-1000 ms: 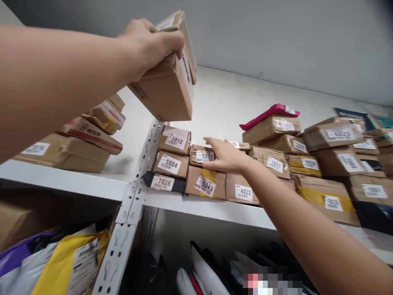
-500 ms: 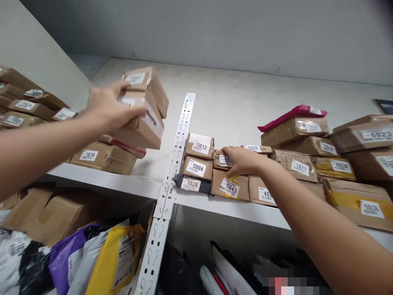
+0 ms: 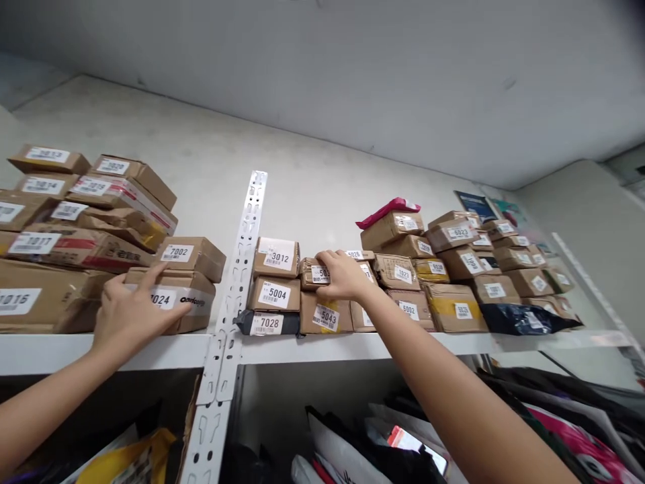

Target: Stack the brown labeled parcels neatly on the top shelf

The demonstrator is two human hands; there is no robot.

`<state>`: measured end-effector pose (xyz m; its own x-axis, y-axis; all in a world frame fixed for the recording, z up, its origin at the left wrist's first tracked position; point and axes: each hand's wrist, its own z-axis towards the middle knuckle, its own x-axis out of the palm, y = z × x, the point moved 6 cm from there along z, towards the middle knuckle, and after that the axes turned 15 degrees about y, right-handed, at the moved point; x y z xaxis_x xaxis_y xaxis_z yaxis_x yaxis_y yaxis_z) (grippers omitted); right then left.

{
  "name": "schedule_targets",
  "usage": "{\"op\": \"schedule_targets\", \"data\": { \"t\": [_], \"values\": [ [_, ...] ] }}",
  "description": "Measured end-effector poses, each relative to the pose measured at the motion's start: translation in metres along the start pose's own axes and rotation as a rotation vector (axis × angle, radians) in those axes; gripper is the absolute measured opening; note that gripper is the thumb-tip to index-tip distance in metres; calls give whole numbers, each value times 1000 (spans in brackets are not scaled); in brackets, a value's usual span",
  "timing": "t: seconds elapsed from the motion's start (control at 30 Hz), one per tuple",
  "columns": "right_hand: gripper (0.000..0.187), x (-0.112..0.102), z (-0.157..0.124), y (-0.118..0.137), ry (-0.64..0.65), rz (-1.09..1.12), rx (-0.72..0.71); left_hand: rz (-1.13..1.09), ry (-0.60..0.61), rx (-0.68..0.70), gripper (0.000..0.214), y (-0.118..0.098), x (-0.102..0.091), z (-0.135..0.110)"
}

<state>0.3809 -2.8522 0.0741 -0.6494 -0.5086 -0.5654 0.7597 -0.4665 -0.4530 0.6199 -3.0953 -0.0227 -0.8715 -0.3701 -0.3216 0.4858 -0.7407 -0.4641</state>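
Note:
Two stacked cardboard boxes, the upper one (image 3: 205,257) labelled 7002 and the lower one (image 3: 199,306) labelled 7024, rest on the left shelf beside the metal post. My left hand (image 3: 128,306) lies against their front left side, thumb and forefinger spread over the lower box's face. Beyond the post, my right hand (image 3: 340,274) curls over a small cardboard box (image 3: 308,274), its thumb in front and fingers on top. That box sits on another box (image 3: 312,312) labelled 5043. Boxes labelled 3012 (image 3: 277,257) and 5004 (image 3: 275,294) stand to its left.
A white perforated post (image 3: 246,228) divides the white shelf (image 3: 322,346). Labelled boxes (image 3: 37,296) are piled at far left. Several stacks, including a yellow-taped box (image 3: 456,306), stand to the right. Mailing bags (image 3: 332,444) and a phone-like lit screen (image 3: 418,447) show below.
The two stacked boxes came down from mid-air onto the left shelf, and my left hand has loosened against them. My right hand stays on its box. The view has swung right.

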Motion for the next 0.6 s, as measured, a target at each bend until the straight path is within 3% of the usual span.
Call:
{"op": "schedule_targets", "data": {
  "t": [0.1,0.17,0.27,0.37,0.47,0.6],
  "values": [
    [61,4,2,-1,19,32,15,30,-78,64,98,-9,-3,-8],
    [59,5,5,-3,37,64,27,53,-174,232,98,-33,-7,-21],
    [55,5,6,-6,21,117,29,119,-197,672,94,-92,6,-47],
    [52,3,3,-11,-41,168,26,329,-110,1083,82,-148,40,-71],
    [52,0,-1,-17,-97,206,30,473,-101,1185,63,-170,66,-73],
    [53,-14,-14,-23,-154,256,17,468,-92,1213,57,-164,78,-66]
  ]
}}
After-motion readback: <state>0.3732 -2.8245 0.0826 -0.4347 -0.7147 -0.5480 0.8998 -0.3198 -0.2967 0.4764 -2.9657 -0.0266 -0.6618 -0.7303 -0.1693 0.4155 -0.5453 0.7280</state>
